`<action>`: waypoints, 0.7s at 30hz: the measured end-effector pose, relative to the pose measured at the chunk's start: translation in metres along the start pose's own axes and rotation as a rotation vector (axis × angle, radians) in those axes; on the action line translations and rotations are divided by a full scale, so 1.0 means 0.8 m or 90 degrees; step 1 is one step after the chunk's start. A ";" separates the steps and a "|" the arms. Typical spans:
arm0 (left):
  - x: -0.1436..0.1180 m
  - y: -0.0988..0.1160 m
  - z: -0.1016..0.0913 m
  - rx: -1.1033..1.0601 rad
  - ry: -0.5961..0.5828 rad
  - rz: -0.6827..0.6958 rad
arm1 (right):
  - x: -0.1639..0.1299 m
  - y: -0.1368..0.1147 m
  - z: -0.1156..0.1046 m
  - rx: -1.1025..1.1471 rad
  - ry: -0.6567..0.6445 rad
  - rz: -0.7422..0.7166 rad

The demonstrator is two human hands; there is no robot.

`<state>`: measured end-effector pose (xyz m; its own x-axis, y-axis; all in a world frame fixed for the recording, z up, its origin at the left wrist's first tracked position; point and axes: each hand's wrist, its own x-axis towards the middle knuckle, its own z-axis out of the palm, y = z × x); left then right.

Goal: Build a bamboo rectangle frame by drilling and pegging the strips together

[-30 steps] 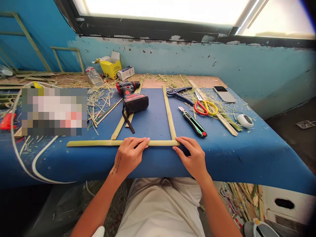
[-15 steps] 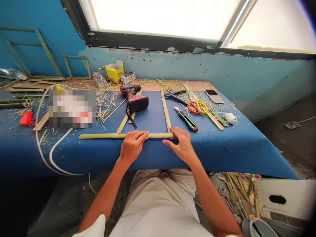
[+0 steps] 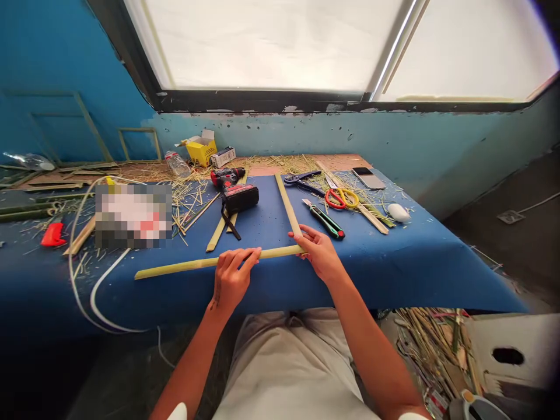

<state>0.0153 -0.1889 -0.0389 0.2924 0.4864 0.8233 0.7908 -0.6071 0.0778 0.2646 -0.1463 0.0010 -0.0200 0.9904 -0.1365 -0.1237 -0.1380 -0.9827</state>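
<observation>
A person sits at a blue-covered desk (image 3: 394, 262) under a window. The left hand (image 3: 231, 277) has its fingers closed around a long bamboo strip (image 3: 184, 265) that runs along the desk's near edge, its right end raised slightly. The right hand (image 3: 319, 251) grips that right end, where a second bamboo strip (image 3: 286, 201) meets it at a corner and runs away toward the wall. Behind the strips lies a red and black cordless drill (image 3: 234, 189). To the right lie a utility knife (image 3: 324, 219), scissors (image 3: 341, 198), pliers (image 3: 301, 178) and a phone (image 3: 370, 178). At the back stands an open yellow box (image 3: 201, 149); what it contains cannot be seen. Beside it lies a plastic bottle (image 3: 177, 163).
</observation>
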 end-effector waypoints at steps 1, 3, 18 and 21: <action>0.001 0.002 -0.001 -0.003 0.000 0.003 | -0.004 0.000 0.000 0.022 -0.001 -0.006; 0.004 0.006 -0.002 -0.010 0.002 0.009 | -0.010 0.000 -0.001 0.054 0.003 -0.024; 0.086 0.077 0.108 -0.042 -0.112 0.051 | 0.025 -0.006 -0.133 0.069 0.229 -0.159; 0.092 0.084 0.124 -0.067 -0.151 0.045 | 0.035 -0.006 -0.159 0.001 0.254 -0.146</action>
<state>0.1438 -0.1315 -0.0288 0.4726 0.5669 0.6747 0.7070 -0.7009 0.0937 0.3906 -0.1172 -0.0144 0.3910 0.9192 0.0458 -0.0828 0.0847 -0.9930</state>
